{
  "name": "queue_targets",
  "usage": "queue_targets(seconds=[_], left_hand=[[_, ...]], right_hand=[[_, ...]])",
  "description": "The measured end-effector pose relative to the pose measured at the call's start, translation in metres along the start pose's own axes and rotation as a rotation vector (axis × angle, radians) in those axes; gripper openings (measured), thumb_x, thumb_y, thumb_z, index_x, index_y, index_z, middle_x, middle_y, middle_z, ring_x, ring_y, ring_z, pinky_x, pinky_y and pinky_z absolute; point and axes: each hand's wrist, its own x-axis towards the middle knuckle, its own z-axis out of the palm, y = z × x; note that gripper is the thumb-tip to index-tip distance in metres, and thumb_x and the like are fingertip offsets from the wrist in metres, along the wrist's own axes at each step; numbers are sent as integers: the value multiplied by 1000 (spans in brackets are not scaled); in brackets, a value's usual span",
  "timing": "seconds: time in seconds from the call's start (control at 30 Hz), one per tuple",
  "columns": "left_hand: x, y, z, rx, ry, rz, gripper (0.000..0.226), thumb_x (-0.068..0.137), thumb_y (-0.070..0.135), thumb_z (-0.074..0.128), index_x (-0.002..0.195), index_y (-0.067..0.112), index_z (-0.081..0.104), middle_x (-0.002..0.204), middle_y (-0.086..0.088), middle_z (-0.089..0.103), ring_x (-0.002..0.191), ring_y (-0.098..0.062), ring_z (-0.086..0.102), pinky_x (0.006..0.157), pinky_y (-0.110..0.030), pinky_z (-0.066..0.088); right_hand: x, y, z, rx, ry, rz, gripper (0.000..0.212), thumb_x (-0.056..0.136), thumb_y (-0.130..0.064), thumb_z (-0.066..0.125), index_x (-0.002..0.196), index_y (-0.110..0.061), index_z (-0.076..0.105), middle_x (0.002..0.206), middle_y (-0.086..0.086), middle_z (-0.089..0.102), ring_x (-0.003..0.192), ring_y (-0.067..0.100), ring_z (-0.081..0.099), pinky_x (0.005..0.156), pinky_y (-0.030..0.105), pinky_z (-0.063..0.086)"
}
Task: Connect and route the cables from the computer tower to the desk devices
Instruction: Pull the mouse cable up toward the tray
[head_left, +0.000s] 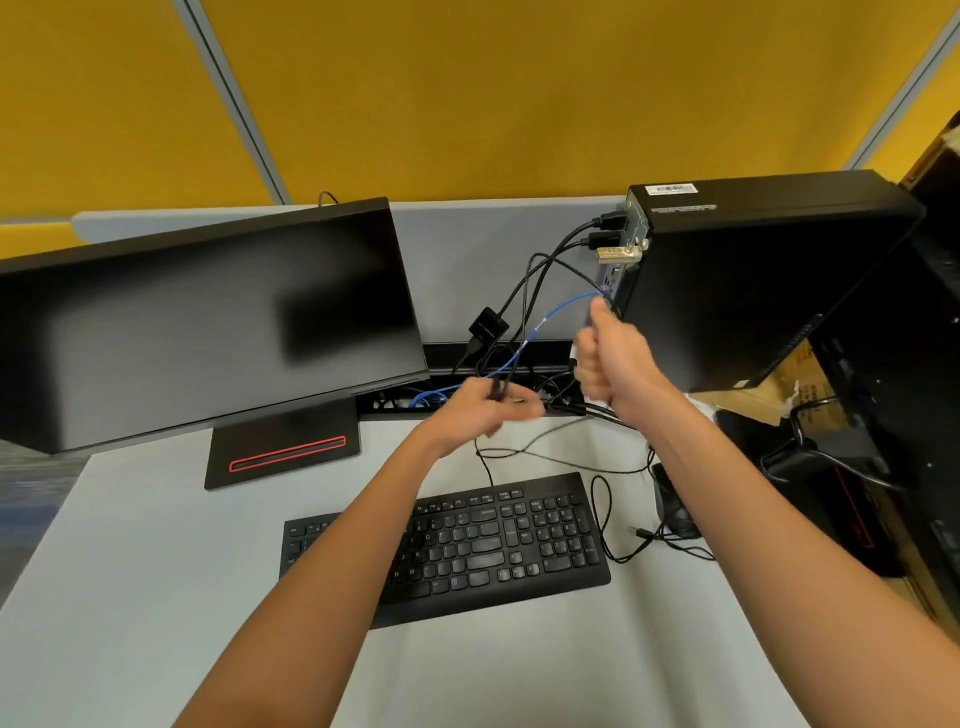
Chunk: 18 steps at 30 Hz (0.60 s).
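A black computer tower stands at the desk's right rear, its port side facing left with several black cables and a gold-ended plug in it. A blue cable runs from the tower's lower ports down toward the cable slot. My right hand is curled in a fist by the tower's lower ports; what it grips is hidden. My left hand, blurred, holds a bunch of black cables above the desk. A black monitor, keyboard and mouse sit on the desk.
A small black adapter box hangs among the cables. Thin black cords loop on the desk between keyboard and mouse. Yellow partition panels rise behind. Cardboard boxes and dark equipment crowd the right edge.
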Motion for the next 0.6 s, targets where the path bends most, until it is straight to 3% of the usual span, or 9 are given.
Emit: queue_targets(seconds=[0.1,0.17,0.2,0.27,0.3,0.37,0.43,0.47,0.6], left_hand=[[-6,2,9,87,-294,4,15,84,4,66,82,16,73,66,-7,49,59,-17,43,61,-20,35],[-8,4,8,98,-313,32,35,91,5,59,57,13,61,55,-9,45,67,-27,56,75,-20,41],[-9,5,5,58,-313,28,41,94,8,55,54,16,57,48,-4,39,63,-26,56,76,-21,40],[-9,6,-2,-78,-328,4,37,98,11,48,63,14,58,45,5,36,45,-14,40,62,-23,34],[-9,3,-6,-181,-310,-3,32,98,11,46,68,11,57,46,6,36,41,-9,34,55,-21,31],[-10,-6,-13,-459,-198,-10,25,97,14,43,76,6,53,47,8,36,38,-4,31,46,-15,28],[-8,-14,-16,-721,-37,-29,26,98,20,41,81,6,53,47,7,38,39,-4,34,44,-13,31],[-7,-16,-16,-790,27,-31,27,99,22,40,83,6,54,48,5,40,41,-5,37,45,-13,36],[1,-13,-15,-715,166,-26,28,101,23,43,100,4,64,59,4,49,53,-5,45,59,-16,42]], right_hand=[[-12,-55,23,139,-21,-159,46,100,-29,41,57,-23,27,47,-6,19,39,11,14,38,20,11],[-16,-89,30,255,33,-264,42,95,-15,46,58,-24,26,47,-7,19,39,12,13,37,20,13],[-14,-98,32,263,70,-304,41,92,-12,48,58,-23,28,48,-6,21,40,12,15,38,21,15],[-2,-100,31,90,101,-340,27,88,-14,56,64,-17,45,55,-3,34,43,12,28,43,26,27],[3,-94,31,-21,37,-314,13,89,-21,59,81,-11,57,64,0,44,50,11,40,49,26,35],[11,-62,28,-236,-222,-151,45,93,-40,57,121,-6,51,94,4,57,82,13,57,71,25,47],[8,-14,26,-447,-438,-17,46,94,-50,51,125,-17,48,116,-1,57,110,13,56,94,32,46],[4,12,27,-502,-503,9,39,94,-48,53,121,-21,51,121,-3,58,114,13,56,98,35,46],[4,93,41,-442,-405,-109,34,93,-22,63,126,-23,55,118,2,62,104,16,63,90,29,51]])
